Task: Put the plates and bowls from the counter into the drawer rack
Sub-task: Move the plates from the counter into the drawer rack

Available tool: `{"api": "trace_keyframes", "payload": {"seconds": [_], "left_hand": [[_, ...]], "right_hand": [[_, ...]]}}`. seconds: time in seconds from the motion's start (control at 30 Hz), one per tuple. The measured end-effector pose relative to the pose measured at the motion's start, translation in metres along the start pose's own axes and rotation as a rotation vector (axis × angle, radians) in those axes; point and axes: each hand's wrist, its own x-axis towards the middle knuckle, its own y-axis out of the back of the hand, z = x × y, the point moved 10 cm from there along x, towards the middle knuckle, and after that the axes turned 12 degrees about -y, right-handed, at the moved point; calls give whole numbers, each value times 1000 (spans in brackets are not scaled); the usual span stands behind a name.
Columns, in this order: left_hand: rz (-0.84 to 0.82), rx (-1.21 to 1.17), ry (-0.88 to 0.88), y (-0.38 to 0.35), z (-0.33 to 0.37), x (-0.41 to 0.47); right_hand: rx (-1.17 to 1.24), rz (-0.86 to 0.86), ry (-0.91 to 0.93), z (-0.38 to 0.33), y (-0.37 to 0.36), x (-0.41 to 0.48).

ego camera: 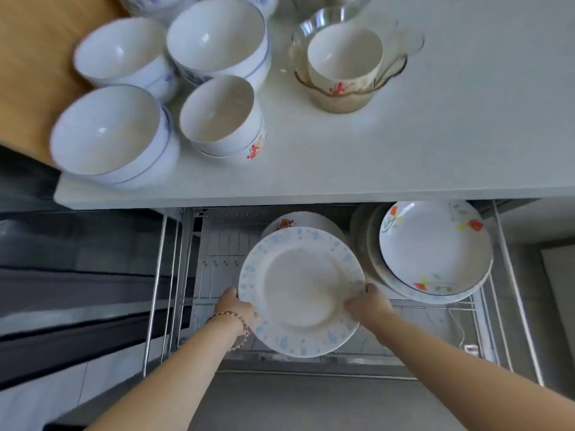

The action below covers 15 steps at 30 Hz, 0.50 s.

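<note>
A white plate with pale blue speckles on its rim (300, 290) hangs over the open wire drawer rack (217, 265). My left hand (238, 309) grips its lower left edge and my right hand (368, 304) grips its right edge. Behind it a plate with a red mark (298, 220) stands in the rack. To the right, several flowered plates (435, 250) lean in a stack. Several white bowls (217, 38) stand on the white counter (435, 135) above, some nested in pairs.
A glass bowl holding a small white cup (345, 66) stands on the counter's middle. A wooden board (31, 73) lies at the counter's left. The rack's left slots show bare wires. Grey cabinet fronts lie to the left, and floor shows below.
</note>
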Motion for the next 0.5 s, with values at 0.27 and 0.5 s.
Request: {"api": "trace_keyframes", "payload": {"seconds": [0.27,0.5], "left_hand": [[-87,328,-187,-15,21,101],[-118,631,-255,-28,35,135]], "right_hand": [[125,210,-69,-14,-26,57],[238,396,-163,-11,-40,70]]}}
